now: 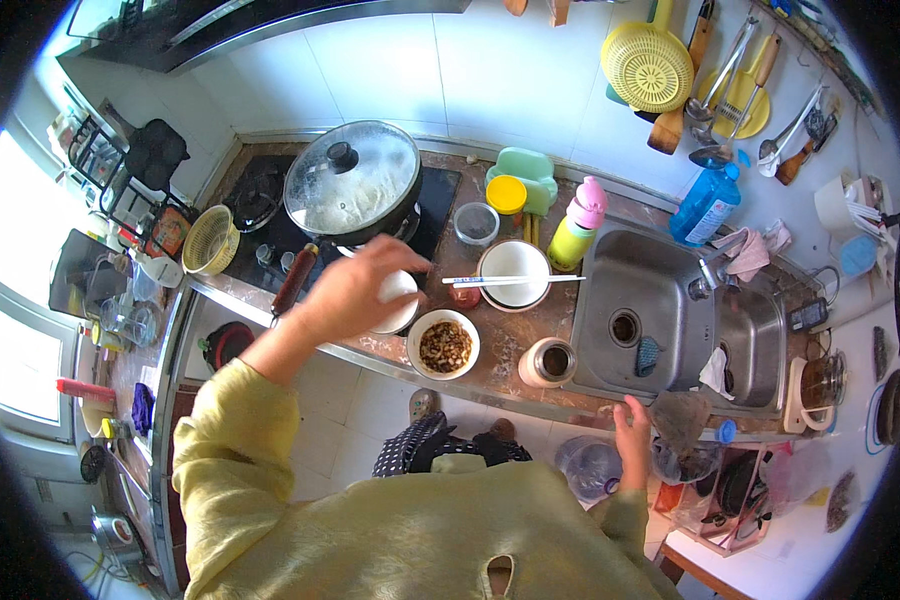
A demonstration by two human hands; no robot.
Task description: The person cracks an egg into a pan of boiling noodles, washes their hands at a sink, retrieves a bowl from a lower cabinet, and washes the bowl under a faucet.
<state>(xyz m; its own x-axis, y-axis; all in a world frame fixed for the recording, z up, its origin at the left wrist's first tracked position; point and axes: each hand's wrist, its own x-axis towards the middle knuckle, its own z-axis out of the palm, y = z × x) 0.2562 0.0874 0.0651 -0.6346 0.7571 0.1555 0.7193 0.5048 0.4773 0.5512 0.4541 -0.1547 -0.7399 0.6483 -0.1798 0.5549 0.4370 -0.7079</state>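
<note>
My left hand [360, 289] hangs above the front edge of the counter, its thumb and fingers apart and nothing visible between them. Partly hidden beneath it is a small white bowl [394, 319]. Just behind stands a dark pan [409, 214] on the stove, covered by a steamed-up glass lid [307, 187]; the pan's brown handle [297, 281] points towards me. A white bowl of dark sauce with chopped bits [445, 346] stands right of the hand. My right hand [631, 439] is held low by the counter edge before the sink, empty with fingers spread.
White chopsticks [521, 281] lie across stacked bowls [515, 259]. An open thermos flask [547, 362] stands near the front edge, left of the steel sink [607, 262]. Behind are a pink-capped bottle [577, 225] and a yellow-lidded jar [506, 195]. A yellow basket [211, 240] sits left of the stove.
</note>
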